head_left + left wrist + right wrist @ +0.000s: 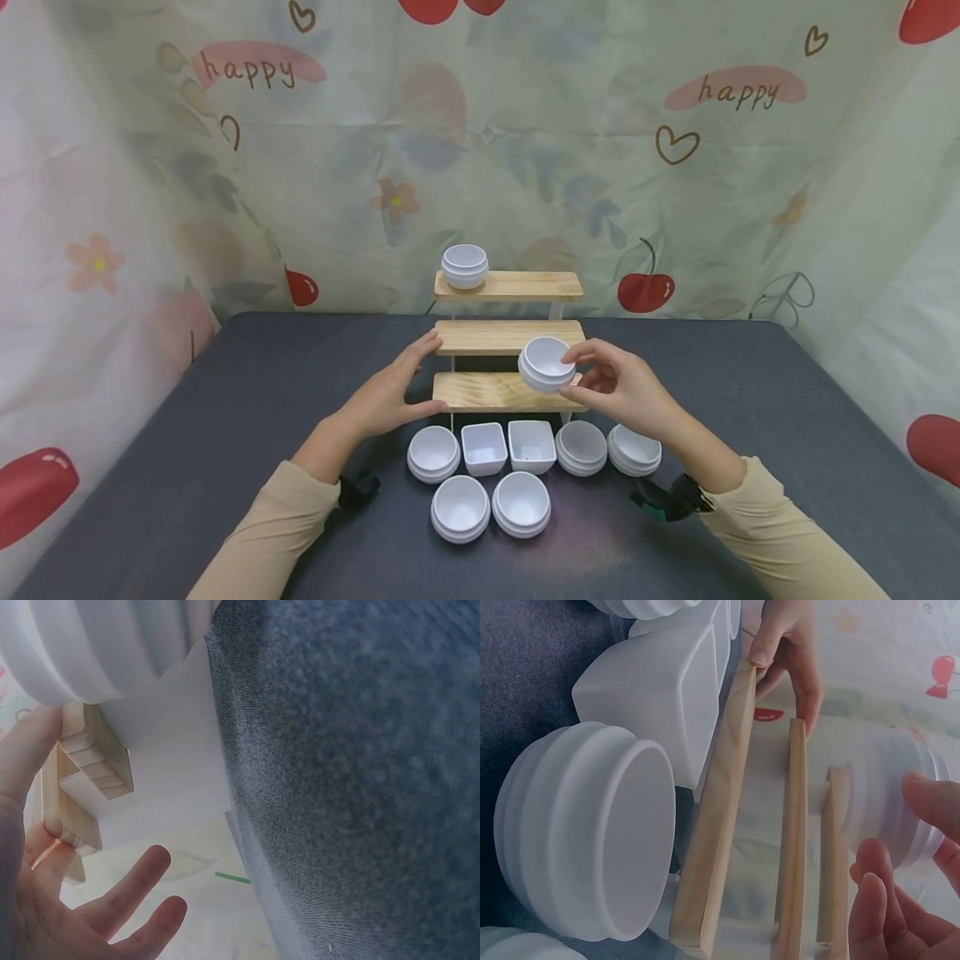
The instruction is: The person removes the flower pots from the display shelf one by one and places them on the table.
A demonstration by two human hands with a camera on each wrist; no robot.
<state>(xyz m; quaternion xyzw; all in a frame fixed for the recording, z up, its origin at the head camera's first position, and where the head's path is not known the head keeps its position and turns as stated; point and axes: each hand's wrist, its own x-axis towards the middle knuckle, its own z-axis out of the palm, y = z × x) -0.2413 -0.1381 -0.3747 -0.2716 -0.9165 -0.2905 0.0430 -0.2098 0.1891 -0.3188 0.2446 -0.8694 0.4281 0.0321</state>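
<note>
- Nearest the camera, two round ribbed white bowls (491,506) sit side by side near the front edge of the dark grey worktop (225,417); just behind them runs a row of five more: a round bowl, two square white bowls (508,447), then two round ones
- One round white bowl (464,266) already stands at the left end of the top step of the three-step wooden riser (504,337), by the back edge of the worktop
- So, judging from how things lie, the work is barely begun: one bowl shelved, one in hand, seven on the worktop, and the middle and bottom steps bare
- The right hand (622,385) holds a round ribbed bowl (547,364) by its rim, thumb and fingertips pinching it, tilted and hovering just above the right end of the bottom step, not yet set down
- The left hand (390,393) steadies the riser's left end: fingers stretched to the middle step's edge, thumb against the bottom step's edge, the hand spread fairly wide
</note>
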